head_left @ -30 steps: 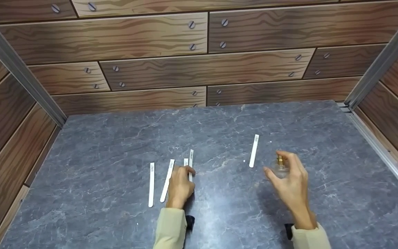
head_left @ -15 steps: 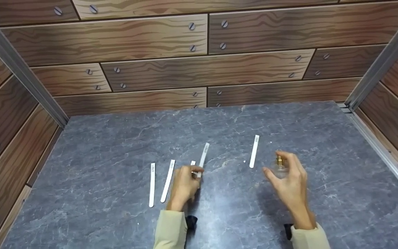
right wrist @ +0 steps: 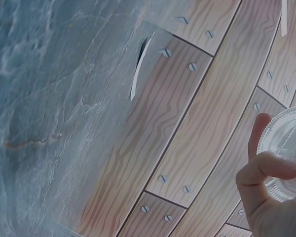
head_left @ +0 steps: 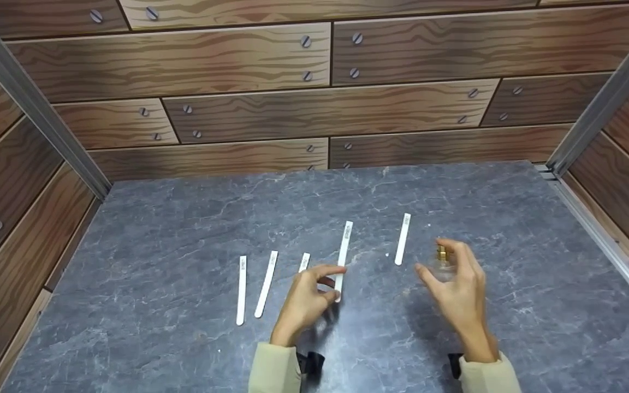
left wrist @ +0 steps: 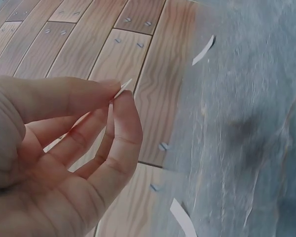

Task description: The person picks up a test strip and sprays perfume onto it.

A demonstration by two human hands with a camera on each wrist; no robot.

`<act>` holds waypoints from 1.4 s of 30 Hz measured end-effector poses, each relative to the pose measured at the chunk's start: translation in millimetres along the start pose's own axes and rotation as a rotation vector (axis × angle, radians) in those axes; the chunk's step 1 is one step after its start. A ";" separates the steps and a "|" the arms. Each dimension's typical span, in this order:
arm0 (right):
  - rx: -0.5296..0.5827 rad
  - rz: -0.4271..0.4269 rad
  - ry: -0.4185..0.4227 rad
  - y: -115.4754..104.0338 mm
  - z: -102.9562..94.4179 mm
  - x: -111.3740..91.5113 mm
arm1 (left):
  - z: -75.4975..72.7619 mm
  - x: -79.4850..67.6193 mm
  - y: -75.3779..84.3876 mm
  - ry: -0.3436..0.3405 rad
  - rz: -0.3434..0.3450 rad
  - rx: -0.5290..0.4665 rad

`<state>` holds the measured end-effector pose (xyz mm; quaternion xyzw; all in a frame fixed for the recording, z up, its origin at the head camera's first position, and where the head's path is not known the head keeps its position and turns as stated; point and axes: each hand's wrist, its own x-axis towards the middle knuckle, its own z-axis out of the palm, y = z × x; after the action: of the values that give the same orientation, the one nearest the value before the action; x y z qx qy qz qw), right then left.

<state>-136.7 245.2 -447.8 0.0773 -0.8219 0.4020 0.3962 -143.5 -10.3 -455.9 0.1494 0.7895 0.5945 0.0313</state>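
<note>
My left hand point(head_left: 330, 283) pinches the near end of a thin white strip point(head_left: 343, 252) between thumb and fingertips, and the strip points away over the grey marble tabletop point(head_left: 183, 229). In the left wrist view the same strip point(left wrist: 122, 89) shows edge-on at my fingertips point(left wrist: 119, 101). To its right, my right hand point(head_left: 435, 257) holds a small clear glass bottle point(head_left: 443, 266) with a gold top. The bottle's round glass point(right wrist: 286, 153) sits between my fingers point(right wrist: 266, 168) in the right wrist view.
More white strips lie flat on the table: two at the left point(head_left: 242, 289) point(head_left: 266, 283), a partly hidden one point(head_left: 304, 261) by my left hand, and one point(head_left: 402, 238) between the hands. Wood-plank walls point(head_left: 325, 103) with metal corner rails enclose the table.
My left hand has picked a strip up from beside the partly hidden one and carried it rightward towards the right hand. The right hand and bottle have stayed still.
</note>
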 end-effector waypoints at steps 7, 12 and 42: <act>-0.001 -0.005 -0.002 0.3 1.2 0.6 | 9.6 -4.5 2.9 -0.028 0.016 -0.015; -0.003 -0.004 -0.009 -0.2 1.7 1.9 | 15.7 -8.7 5.5 -0.055 0.032 -0.037; -0.005 -0.118 -0.065 0.0 12.0 -6.8 | 44.9 -17.4 19.7 -0.170 -0.015 -0.188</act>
<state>-139.3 235.2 -457.0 0.1376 -0.8294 0.3731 0.3924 -112.8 31.6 -452.5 0.1895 0.7260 0.6507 0.1165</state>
